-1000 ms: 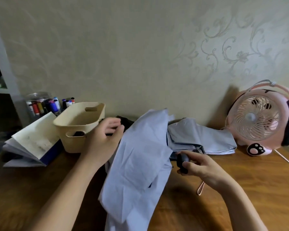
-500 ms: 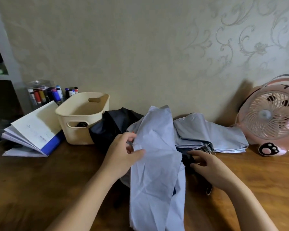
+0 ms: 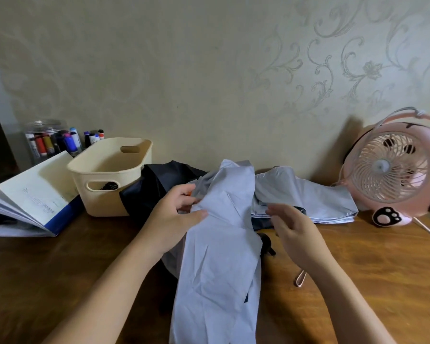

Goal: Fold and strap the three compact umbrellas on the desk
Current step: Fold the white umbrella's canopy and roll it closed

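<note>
Since a moment ago my right hand [image 3: 293,227] has let go and hovers open, while my left hand [image 3: 179,214] pinches the grey umbrella [image 3: 221,256] just right of the basket [image 3: 102,204], none of the three apparently strapped yet.

one head-worn view looks forward and down, close over the desk [image 3: 60,281].

Pale blue umbrella [image 3: 219,256], pink fan [image 3: 392,167]
</note>
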